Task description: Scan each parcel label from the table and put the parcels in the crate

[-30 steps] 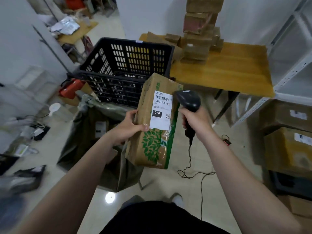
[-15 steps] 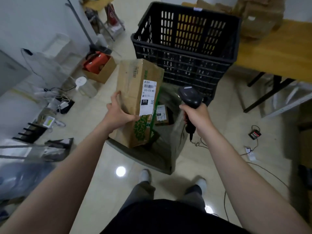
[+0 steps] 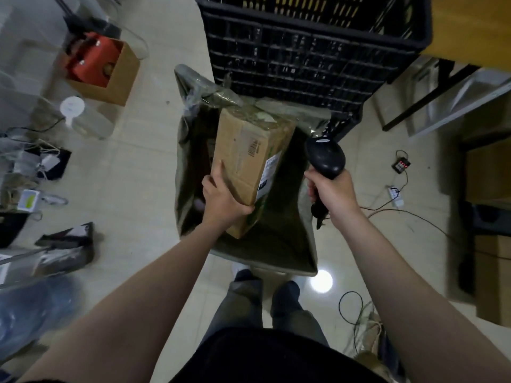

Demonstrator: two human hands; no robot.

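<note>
black crate (image 3: 304, 64) at 12 o'clock, worktop (image 3: 475, 20) at 1 o'clock. open green bag (image 3: 282, 244) on the floor, just at the crate's 6 o'clock. tilted cardboard parcel (image 3: 243, 150) in the bag's mouth, its near end gripped by the left hand (image 3: 221, 200). right hand (image 3: 334, 192), at the parcel's 3 o'clock, wrapped round the scanner (image 3: 326, 157).

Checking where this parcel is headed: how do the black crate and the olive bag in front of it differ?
The crate is black and rigid with lattice walls; the bag is olive-green, soft and crumpled. The crate stands farther off, next to the table; the bag is nearer, by the person's feet. The parcel gripped by the left hand hangs over the bag's mouth, not the crate's. Both are open at the top.
</note>
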